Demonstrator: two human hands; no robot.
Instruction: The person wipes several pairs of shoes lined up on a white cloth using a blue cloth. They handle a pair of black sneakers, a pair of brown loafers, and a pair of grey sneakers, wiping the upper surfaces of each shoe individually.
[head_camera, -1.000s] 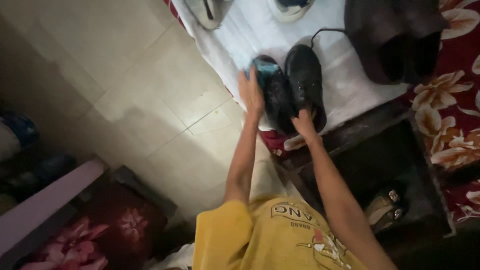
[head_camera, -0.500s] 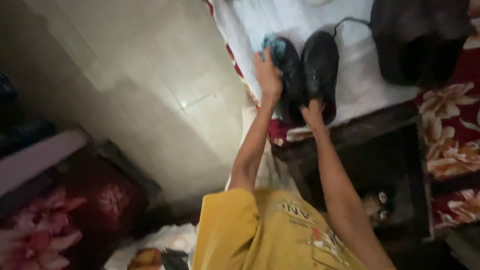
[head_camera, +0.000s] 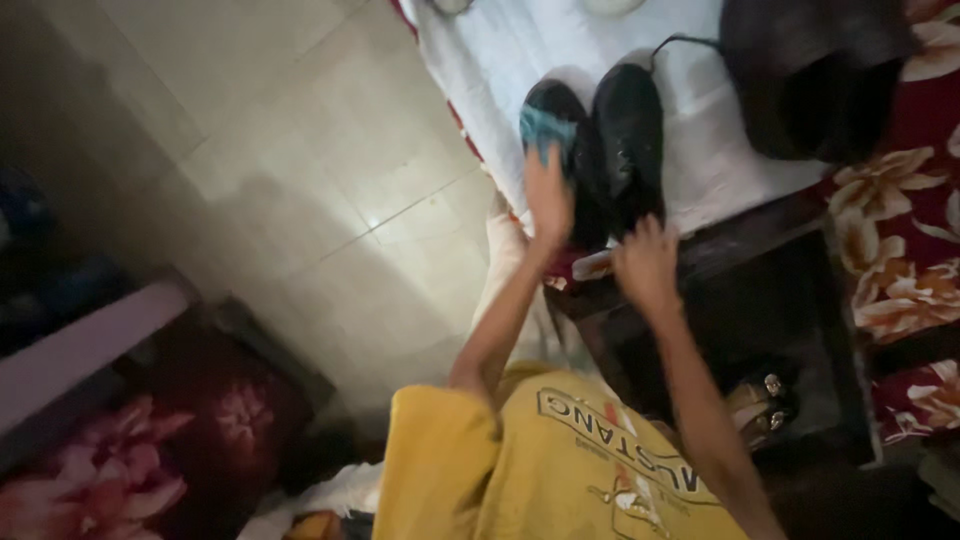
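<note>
The right hand (head_camera: 645, 262) is closed on the heel of the right black shoe (head_camera: 628, 140), near the white cloth's (head_camera: 700, 170) edge. The left hand (head_camera: 548, 195) presses a blue rag (head_camera: 545, 126) against the left shoe (head_camera: 560, 110); hard rubbing could slide either off.

One head-worn camera, looking steeply down along the wearer's own arms.

There is a single view, so no second one overlaps it. It sits above the yellow shirt (head_camera: 560, 470), whose shoulders fill the lower edge, and faces forward and down; both forearms run away from the lens toward the top of the frame. The left hand (head_camera: 548, 195) and right hand (head_camera: 645, 262) lie in the upper middle, at arm's length, by a pair of black shoes (head_camera: 605, 140) on a white cloth (head_camera: 720, 170). The tiled floor (head_camera: 300, 170) takes the left half. The frame is tilted and, it seems, blurred by motion, so edges are soft.
</note>
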